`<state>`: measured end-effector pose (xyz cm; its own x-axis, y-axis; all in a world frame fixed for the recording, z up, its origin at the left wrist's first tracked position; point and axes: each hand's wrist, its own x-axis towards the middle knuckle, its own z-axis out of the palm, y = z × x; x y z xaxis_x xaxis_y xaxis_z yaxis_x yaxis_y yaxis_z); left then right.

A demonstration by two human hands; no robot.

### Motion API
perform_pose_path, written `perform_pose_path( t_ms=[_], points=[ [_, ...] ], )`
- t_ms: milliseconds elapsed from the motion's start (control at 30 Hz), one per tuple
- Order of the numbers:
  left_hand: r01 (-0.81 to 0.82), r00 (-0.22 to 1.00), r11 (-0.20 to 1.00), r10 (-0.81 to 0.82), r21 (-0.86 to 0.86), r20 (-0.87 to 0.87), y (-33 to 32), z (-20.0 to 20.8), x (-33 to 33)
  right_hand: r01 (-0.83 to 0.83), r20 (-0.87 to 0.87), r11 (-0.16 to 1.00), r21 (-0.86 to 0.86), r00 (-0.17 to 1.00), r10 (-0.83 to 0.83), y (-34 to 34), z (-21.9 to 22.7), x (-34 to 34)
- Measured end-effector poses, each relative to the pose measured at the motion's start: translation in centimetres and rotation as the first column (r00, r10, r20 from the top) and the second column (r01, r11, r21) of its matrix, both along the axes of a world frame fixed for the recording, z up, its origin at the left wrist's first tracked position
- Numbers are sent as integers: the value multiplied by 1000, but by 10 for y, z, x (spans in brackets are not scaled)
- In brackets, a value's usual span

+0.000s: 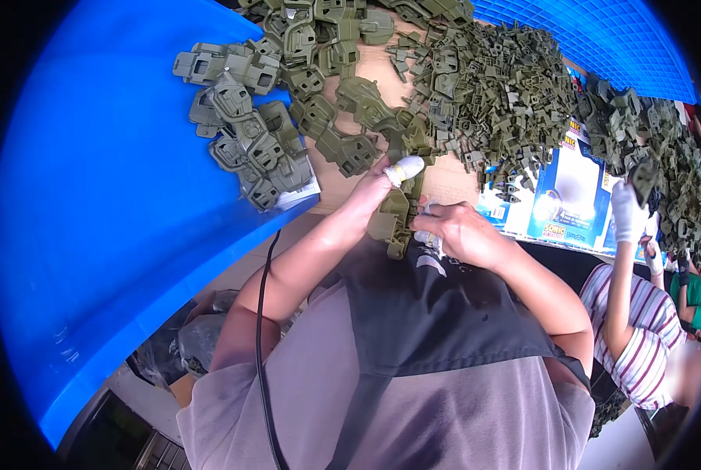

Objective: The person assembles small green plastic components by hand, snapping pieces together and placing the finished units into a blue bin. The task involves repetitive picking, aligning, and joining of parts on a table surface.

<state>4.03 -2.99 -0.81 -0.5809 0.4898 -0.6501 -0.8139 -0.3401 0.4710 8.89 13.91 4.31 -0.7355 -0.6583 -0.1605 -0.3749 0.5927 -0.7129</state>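
An olive-green moulded plastic part [392, 225] is held close to the front of my black apron, at the table's near edge. My left hand [378, 184], its thumb wrapped in white, grips the upper end of the part. From the right, my right hand [468, 233] closes on the part's side with bent fingers; white covering shows on some of its digits, and its fingertips are partly hidden. Just beyond my left hand lie more large olive-green moulded parts [354, 149]. A heap of small olive-green pieces [507, 94] spreads to the far right.
A big blue bin [115, 196] fills the left, with a stack of large green parts [256, 141] at its edge. Printed cardboard [573, 196] lies to the right. A blue crate [601, 39] stands behind. At right, a striped-sleeved co-worker's white-gloved hand [626, 211] holds a green part.
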Motion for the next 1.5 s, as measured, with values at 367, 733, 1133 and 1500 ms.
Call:
perform_pose_path(
  t_ms=[367, 733, 1133, 1500],
  points=[
    [-92, 993, 996, 91, 3, 81, -19, -32, 7, -14, 197, 973, -232, 979, 61, 3, -22, -17],
    [-218, 943, 975, 221, 40, -248, 88, -83, -116, 720, -550, 681, 138, 627, -552, 66, -168, -116],
    [-133, 940, 948, 213, 288, -267, 34, -10, -87, 752, 349, 464, -467, 639, -685, 31, -45, -66],
    [-197, 760, 969, 245, 146, -602, 37, -19, -48, 719, -171, 656, -231, 633, -755, -1, -4, -32]
  ],
)
